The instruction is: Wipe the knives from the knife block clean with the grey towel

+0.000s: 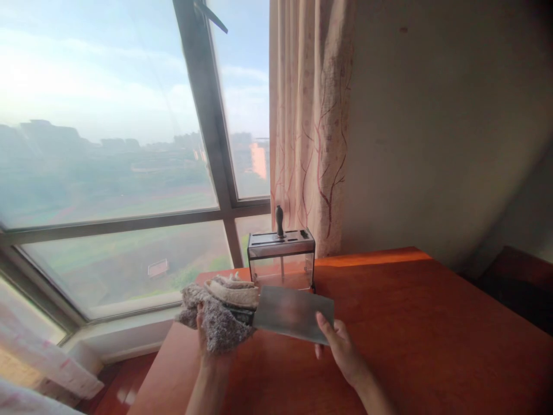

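My left hand (pixel 202 331) is closed on a shaggy grey cloth (pixel 227 331), which has a cream band (pixel 233 293) along its upper side. Between the thumb and fingers of my right hand (pixel 343 346) is a flat, smooth grey panel (pixel 294 314), roughly rectangular, held over the table. The panel's left edge meets or overlaps the cloth; whether they touch is hard to tell. Just behind stands a clear-sided box (pixel 280 245) with a dark frame and a dark upright knob (pixel 279 220) on its slotted top. The panel hides part of its lower front.
The reddish-brown wooden table (pixel 415 334) extends to the right under both hands. A large window (pixel 108 173) with grey frames lies beyond its left side. A patterned curtain (pixel 311 132) hangs behind the box, beside a dim wall (pixel 423 144).
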The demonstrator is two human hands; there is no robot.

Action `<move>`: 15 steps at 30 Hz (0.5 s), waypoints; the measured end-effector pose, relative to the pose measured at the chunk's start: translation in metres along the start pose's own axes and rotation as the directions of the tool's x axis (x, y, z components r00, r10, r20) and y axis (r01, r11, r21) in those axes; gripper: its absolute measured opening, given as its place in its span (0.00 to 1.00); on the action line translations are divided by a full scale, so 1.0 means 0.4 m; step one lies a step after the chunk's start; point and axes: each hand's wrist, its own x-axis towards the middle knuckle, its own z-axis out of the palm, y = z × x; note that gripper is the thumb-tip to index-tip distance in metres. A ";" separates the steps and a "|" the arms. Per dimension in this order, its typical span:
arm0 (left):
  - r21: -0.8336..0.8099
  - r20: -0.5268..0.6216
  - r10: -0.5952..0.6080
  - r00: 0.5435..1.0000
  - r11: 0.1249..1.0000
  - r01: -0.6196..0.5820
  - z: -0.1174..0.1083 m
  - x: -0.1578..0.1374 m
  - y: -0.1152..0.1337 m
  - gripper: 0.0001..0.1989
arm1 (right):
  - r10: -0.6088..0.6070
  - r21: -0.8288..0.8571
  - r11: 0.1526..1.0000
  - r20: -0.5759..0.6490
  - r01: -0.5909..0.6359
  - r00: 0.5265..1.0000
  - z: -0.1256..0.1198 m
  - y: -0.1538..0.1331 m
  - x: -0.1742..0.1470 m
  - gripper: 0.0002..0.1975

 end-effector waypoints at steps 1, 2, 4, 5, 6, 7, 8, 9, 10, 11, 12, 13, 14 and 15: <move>-0.146 0.077 -0.030 0.997 0.988 0.041 -0.002 -0.004 -0.001 0.35 | -0.010 -0.016 1.000 0.016 0.010 1.000 0.004 -0.005 -0.002 0.31; -0.343 0.185 -0.061 0.981 0.931 0.123 -0.003 -0.008 -0.004 0.30 | -0.017 -0.030 0.999 0.038 0.018 0.999 0.009 -0.009 -0.004 0.31; -0.642 0.393 -0.094 0.915 0.685 0.346 -0.003 -0.016 -0.013 0.18 | -0.017 -0.051 0.998 0.081 0.022 0.997 0.016 -0.014 -0.007 0.31; -0.706 0.455 -0.102 0.885 0.564 0.428 -0.001 -0.020 -0.018 0.14 | -0.018 -0.059 0.998 0.096 0.024 0.995 0.019 -0.015 -0.008 0.31; -0.728 0.485 -0.118 0.866 0.493 0.475 0.002 -0.023 -0.024 0.12 | -0.024 -0.067 0.997 0.104 0.031 0.994 0.022 -0.013 -0.008 0.32; -0.734 0.497 -0.136 0.857 0.460 0.499 0.007 -0.027 -0.029 0.12 | -0.035 -0.077 0.996 0.106 0.043 0.994 0.025 -0.009 -0.008 0.32; -0.731 0.501 -0.153 0.852 0.451 0.511 0.013 -0.031 -0.035 0.13 | -0.047 -0.086 0.995 0.105 0.056 0.993 0.027 -0.004 -0.008 0.32; -0.723 0.501 -0.169 0.849 0.457 0.518 0.021 -0.035 -0.042 0.13 | -0.060 -0.094 0.993 0.107 0.070 0.992 0.030 0.003 -0.007 0.32; -0.712 0.497 -0.185 0.848 0.472 0.520 0.030 -0.041 -0.049 0.13 | -0.069 -0.100 0.992 0.112 0.080 0.991 0.033 0.011 -0.007 0.32; -0.694 0.495 -0.203 0.845 0.492 0.525 0.039 -0.048 -0.056 0.13 | -0.075 -0.105 0.991 0.120 0.087 0.990 0.037 0.021 -0.006 0.31; -0.673 0.493 -0.223 0.841 0.516 0.531 0.049 -0.057 -0.064 0.13 | -0.077 -0.108 0.990 0.128 0.091 0.989 0.041 0.030 -0.006 0.30; -0.648 0.493 -0.242 0.836 0.539 0.538 0.059 -0.067 -0.071 0.12 | -0.080 -0.106 0.990 0.134 0.095 0.988 0.046 0.039 -0.005 0.28; -0.619 0.503 -0.260 0.824 0.557 0.554 0.069 -0.077 -0.078 0.12 | -0.082 -0.097 0.991 0.142 0.097 0.986 0.050 0.047 -0.005 0.27; -0.594 0.522 -0.272 0.809 0.564 0.573 0.077 -0.087 -0.083 0.11 | -0.083 -0.083 0.992 0.151 0.096 0.985 0.053 0.052 -0.005 0.26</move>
